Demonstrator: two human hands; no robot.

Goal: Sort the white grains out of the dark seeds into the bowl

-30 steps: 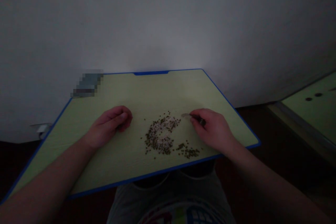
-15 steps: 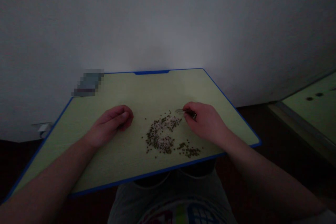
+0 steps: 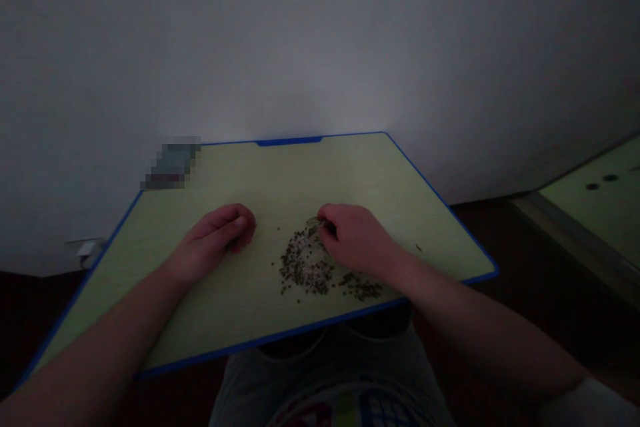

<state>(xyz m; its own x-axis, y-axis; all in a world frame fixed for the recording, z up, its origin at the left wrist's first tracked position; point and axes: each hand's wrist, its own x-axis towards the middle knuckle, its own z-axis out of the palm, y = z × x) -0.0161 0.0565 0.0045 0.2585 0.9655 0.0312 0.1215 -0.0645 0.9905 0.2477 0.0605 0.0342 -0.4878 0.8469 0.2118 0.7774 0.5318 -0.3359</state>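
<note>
A heap of mixed dark and pale grains (image 3: 305, 260) lies near the middle of the yellowish table (image 3: 200, 313). My right hand (image 3: 353, 233) is closed around a small metal utensil (image 3: 313, 221). Its curved, light-coloured tip reaches the heap's far right edge; whether it is a spoon or a fork I cannot tell, and my fingers hide most of the handle. A smaller patch of dark grains (image 3: 363, 288) lies below my right wrist. Left of the heap, my left hand (image 3: 220, 233) rests on the tabletop with its fingers curled, nothing visible in it.
At the table's far left corner is a flat object blurred into blocks (image 3: 173, 165). A small dark sliver (image 3: 419, 248) lies right of my right wrist. The wall (image 3: 320, 47) stands behind the table. A white plug (image 3: 86, 250) is at the left, and a pale cabinet (image 3: 600, 213) at the right.
My right hand has moved left with the utensil, from beside the heap to its far right edge. The dark sliver has come into sight. My left hand has stayed in place.
</note>
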